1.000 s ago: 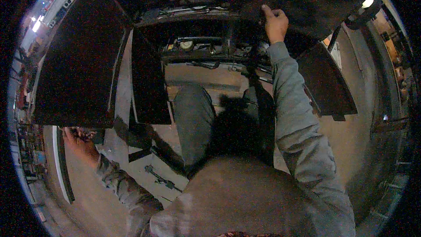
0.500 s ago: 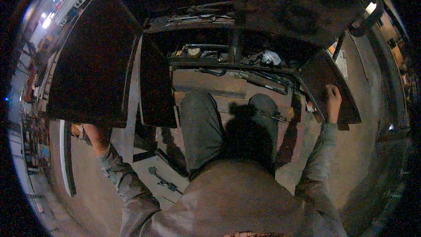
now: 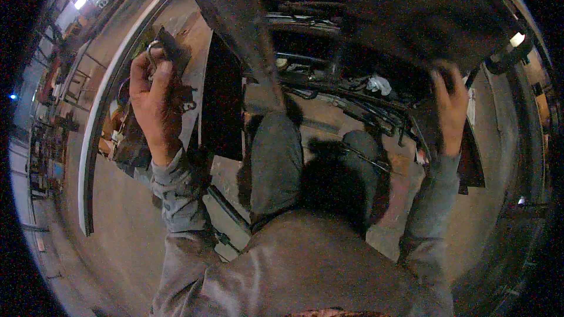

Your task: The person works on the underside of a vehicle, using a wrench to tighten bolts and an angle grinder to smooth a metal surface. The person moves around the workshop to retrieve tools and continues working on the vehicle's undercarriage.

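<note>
My left hand is raised on the left, its thumb and fingers curled together beside a bent metal piece. What the fingers hold is not clear. To its right, a large dark panel stands at a slant, its lower end close to my left knee. My right hand is up on the right, fingers apart and slightly blurred. Its fingertips are at the lower edge of a wide dark upper panel; whether they touch it I cannot tell. A narrower dark panel hangs below the slanted one.
Ahead, a dark cabinet shelf holds a crumpled white item and long thin tools. Dark rods lie below it. A lower dark panel juts out at right. A long pale bar stretches along the left.
The large left panel has swung right, uncovering things behind it. My left hand has risen from its lower edge. My right hand has moved up from the lower right panel and spread its fingers.
</note>
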A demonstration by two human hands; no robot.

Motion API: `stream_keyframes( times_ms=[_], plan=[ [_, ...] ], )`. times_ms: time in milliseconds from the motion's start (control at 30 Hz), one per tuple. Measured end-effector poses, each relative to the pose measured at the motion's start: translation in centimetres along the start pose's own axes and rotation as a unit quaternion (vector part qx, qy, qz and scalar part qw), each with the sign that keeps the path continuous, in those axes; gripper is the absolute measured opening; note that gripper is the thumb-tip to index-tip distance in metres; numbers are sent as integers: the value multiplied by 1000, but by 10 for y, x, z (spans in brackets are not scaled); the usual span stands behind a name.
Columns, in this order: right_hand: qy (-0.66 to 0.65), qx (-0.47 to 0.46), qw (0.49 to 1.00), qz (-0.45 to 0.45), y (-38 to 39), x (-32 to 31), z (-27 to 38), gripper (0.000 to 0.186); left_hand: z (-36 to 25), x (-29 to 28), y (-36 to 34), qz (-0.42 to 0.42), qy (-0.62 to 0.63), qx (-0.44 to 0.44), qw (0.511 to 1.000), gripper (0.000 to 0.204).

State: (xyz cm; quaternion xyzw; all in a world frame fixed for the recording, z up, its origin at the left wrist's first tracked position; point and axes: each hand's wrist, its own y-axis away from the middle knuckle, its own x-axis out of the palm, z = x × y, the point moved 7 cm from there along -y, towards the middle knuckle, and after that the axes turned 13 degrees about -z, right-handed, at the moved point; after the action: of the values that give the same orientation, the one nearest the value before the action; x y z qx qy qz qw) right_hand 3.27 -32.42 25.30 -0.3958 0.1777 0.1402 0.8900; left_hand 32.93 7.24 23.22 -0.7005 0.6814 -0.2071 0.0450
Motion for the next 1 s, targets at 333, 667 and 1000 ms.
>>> stream_keyframes(
  times_ms=[333,667,1000],
  plan=[
    [347,-177,903,181,-117,129,55,57,-14,32,29,64,80,-35,994,21],
    [353,-223,892,175,-109,118,66,59,-16,45,47,104,24,-44,993,22],
    [273,-165,927,198,-32,45,92,52,-24,135,40,205,38,86,974,19]
  ],
)
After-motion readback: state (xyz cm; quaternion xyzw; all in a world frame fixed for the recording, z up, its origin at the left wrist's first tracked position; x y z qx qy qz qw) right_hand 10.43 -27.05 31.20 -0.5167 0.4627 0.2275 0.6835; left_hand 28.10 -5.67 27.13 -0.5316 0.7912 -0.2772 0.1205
